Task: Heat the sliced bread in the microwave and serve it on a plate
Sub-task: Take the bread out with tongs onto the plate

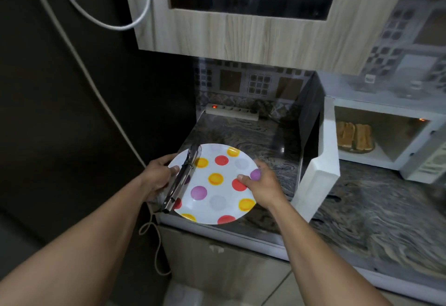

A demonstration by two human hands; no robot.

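A white plate (217, 194) with red, yellow and purple dots is held over the near left corner of the counter. My left hand (158, 177) grips its left rim together with metal tongs (179, 180) that lie across the plate's left side. My right hand (261, 185) holds the right rim, thumb on top. The white microwave (395, 160) stands at the right with its door (318, 160) swung open towards the plate. Inside it, toasted bread slices (353, 136) lie on a dish.
A marbled counter (362, 209) runs to the right. A power strip (231, 112) with a red light lies against the tiled back wall. A wooden wall cabinet (241, 33) hangs overhead. A dark tall surface (60, 112) stands at the left with white cables along it.
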